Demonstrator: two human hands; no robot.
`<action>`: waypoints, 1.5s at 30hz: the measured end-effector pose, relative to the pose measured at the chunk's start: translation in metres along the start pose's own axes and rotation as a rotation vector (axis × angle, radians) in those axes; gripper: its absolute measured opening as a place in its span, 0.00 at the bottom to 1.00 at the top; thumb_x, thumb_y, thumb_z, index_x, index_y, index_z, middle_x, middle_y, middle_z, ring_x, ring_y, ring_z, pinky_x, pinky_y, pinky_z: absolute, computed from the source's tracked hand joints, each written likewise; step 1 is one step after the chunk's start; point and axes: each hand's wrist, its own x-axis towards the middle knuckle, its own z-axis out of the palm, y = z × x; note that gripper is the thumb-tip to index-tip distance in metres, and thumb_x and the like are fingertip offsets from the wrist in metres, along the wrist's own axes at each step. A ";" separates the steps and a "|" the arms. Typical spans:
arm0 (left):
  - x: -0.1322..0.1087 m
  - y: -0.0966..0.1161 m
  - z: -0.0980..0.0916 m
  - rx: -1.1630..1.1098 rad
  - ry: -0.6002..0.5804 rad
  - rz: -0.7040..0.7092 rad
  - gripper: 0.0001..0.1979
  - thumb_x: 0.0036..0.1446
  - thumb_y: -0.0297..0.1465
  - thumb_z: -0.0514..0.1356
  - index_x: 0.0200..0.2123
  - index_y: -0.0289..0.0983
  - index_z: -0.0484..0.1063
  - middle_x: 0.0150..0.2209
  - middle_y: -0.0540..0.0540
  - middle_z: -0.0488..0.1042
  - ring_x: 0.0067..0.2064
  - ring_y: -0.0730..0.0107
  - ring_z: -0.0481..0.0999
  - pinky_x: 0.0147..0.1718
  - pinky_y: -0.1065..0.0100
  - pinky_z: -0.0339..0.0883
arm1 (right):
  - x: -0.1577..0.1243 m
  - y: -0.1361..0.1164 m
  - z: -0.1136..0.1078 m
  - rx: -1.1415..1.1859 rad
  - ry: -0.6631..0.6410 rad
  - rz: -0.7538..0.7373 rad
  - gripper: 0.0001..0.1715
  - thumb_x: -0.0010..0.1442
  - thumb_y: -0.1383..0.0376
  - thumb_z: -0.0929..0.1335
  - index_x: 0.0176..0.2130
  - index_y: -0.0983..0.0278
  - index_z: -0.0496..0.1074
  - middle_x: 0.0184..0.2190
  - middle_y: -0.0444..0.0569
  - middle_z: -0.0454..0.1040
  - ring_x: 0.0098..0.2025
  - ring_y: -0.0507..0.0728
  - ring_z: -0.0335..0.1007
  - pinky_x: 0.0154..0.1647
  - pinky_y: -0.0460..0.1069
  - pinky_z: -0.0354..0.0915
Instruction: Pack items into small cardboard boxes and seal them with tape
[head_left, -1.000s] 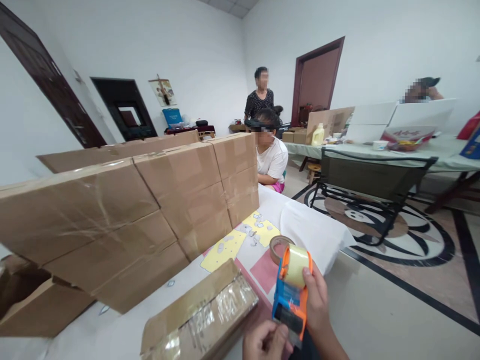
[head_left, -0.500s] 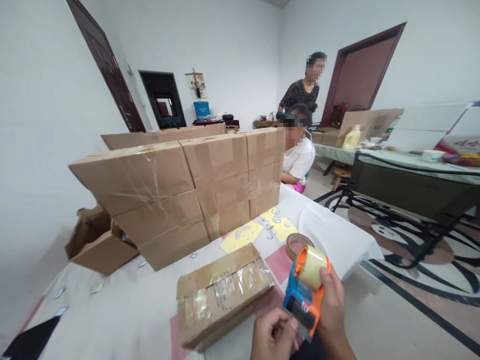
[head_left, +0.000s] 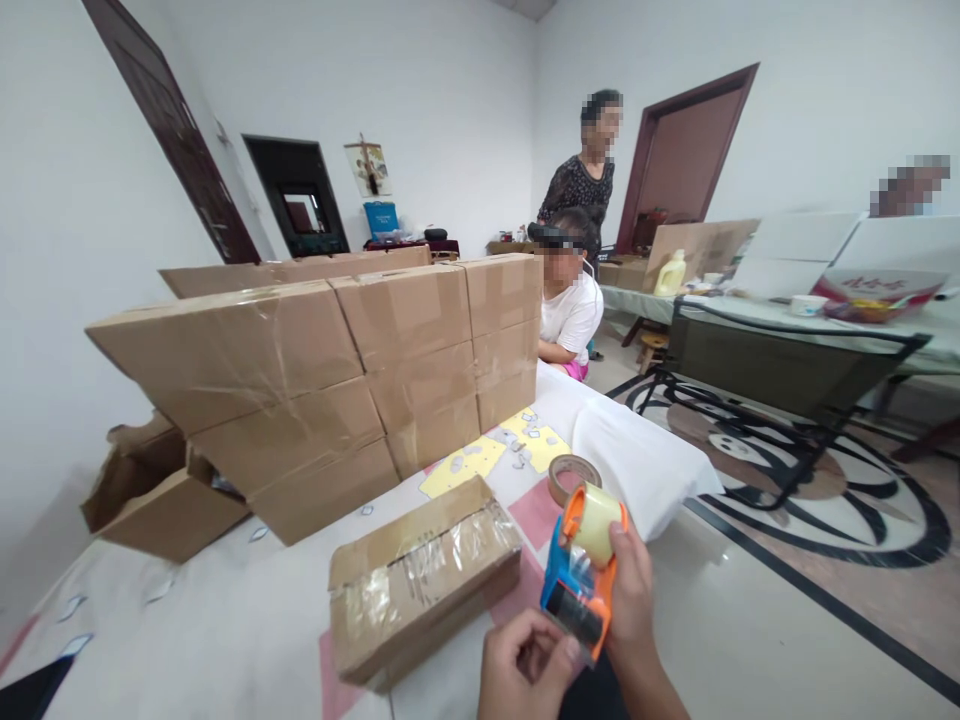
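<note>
My right hand [head_left: 631, 580] is closed round a blue and orange tape dispenser [head_left: 581, 590] that carries a wide roll of clear yellowish tape [head_left: 598, 527]. At the dispenser's lower end, my left hand [head_left: 529, 665] has thumb and forefinger pinched together by the cutting edge. What lies between those fingers, perhaps the tape's end, is too small to make out. Left of both hands, a closed cardboard box [head_left: 424, 585] with shiny tape strips across its top rests on the cloth. A roll of brown tape [head_left: 574, 478] lies just behind the dispenser.
Stacked cardboard boxes [head_left: 315, 370] form a wall along the cloth-covered table [head_left: 225, 640]. An open carton [head_left: 169, 500] sits at the left. Beyond the stack one person [head_left: 574, 315] sits and another [head_left: 581, 190] stands. A folding chair [head_left: 780, 360] stands at the right.
The view has turned slightly to the right, so everything appears shifted left. Both hands keep their hold at the dispenser, with little change between them. Part of another person now shows at far right.
</note>
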 end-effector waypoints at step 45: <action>-0.027 0.010 0.034 -0.110 -0.142 0.014 0.31 0.43 0.53 0.71 0.22 0.39 0.56 0.20 0.54 0.62 0.25 0.76 0.58 0.27 0.73 0.53 | -0.011 -0.021 -0.042 0.029 0.119 -0.036 0.41 0.53 0.46 0.72 0.57 0.67 0.72 0.52 0.54 0.78 0.52 0.63 0.74 0.45 0.51 0.72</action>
